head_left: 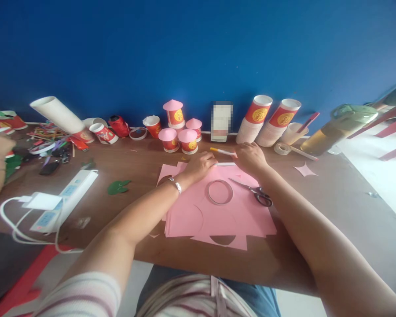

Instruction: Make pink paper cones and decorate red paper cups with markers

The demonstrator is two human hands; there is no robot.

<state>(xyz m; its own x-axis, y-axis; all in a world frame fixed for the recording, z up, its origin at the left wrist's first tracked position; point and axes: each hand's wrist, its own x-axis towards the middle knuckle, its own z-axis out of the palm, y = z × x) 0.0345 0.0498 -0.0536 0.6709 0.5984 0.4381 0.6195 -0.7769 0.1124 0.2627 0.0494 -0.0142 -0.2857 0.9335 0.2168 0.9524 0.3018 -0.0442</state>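
Note:
Over the far edge of the pink paper sheets (pixel 188 215), my left hand (pixel 201 165) has its fingers pressed together on one end of a narrow white strip (pixel 226 164). Close by on the right, my right hand (pixel 252 157) is closed, its fingertips near the strip's other end; what it grips is hidden. An orange and white pen-like stick (pixel 220 151) lies just beyond the strip, its right end by my right fingers. On the pink paper rest a thin ring (pixel 220 192) and scissors (pixel 259 193) with dark handles, blades partly apart.
Red cups with pink cone tops (pixel 188 140) stand near the blue wall. Two tall cup stacks (pixel 255 116) lean behind my right hand, beside a tape roll (pixel 282 149) and a bottle (pixel 330 132). At left lie a power strip (pixel 67 198) with cables and a green cutout (pixel 118 187).

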